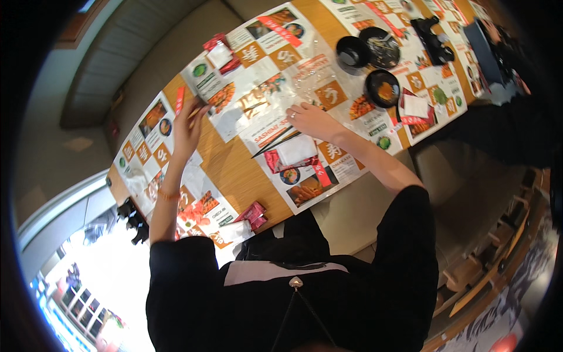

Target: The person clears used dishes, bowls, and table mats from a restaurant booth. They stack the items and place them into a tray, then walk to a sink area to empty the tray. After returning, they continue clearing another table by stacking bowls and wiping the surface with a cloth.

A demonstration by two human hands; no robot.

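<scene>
My left hand (188,127) is raised over the left part of the table, fingers curled near a thin yellowish item (194,113); whether it grips this is unclear. My right hand (308,119), with a ring, rests low over the printed paper placemats with its fingers bent down. Just below its fingertips, dark chopsticks (273,143) lie slanted across the placemat; their contact with the hand is unclear. A folded white napkin (297,149) sits beneath them on a crumpled red wrapper (273,162). A red paper strip (322,174) is beside the napkin.
Black bowls (384,89) (352,52) and a black plate (382,47) with remnants stand at the upper right. A black condiment tray (430,42) is farther right, near another person's hand (492,33). Used wrappers (253,215) lie at the near edge. Padded benches (352,220) flank the table.
</scene>
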